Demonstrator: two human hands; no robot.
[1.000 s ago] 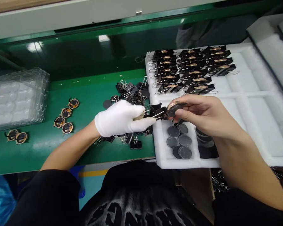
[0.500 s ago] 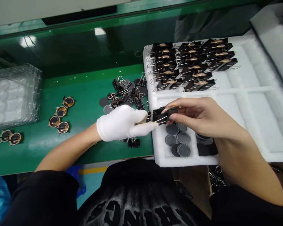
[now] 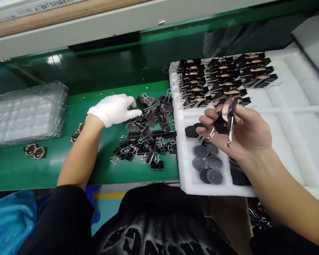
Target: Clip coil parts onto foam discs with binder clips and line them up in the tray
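My right hand [image 3: 244, 131], bare and palm up, holds a black binder clip [image 3: 220, 124] over the white tray. Its silver handles point down toward me. Clamped in the clip is a gold-rimmed round piece [image 3: 225, 109], rather like a watch case, partly hidden by fingers and clip. White-gloved, my left hand [image 3: 117, 109] is at the upper left of a heap of loose binder clips [image 3: 146, 132] on the green bench. Its thumb and forefinger are apart, with nothing visible between them. Dark round discs [image 3: 152, 122] lie mixed into the heap.
The white foam tray [image 3: 183, 177] carries rows of clipped gold pieces [image 3: 194, 81] at the back and loose grey discs [image 3: 214, 163] in front. Clear plastic trays [image 3: 26, 113] are stacked at left. More round gold-rimmed pieces [image 3: 34, 151] lie on the green bench [image 3: 53, 173].
My left hand has let go of the clip and moved left and up to the heap. My right hand has moved right, turning palm up with the clipped piece.
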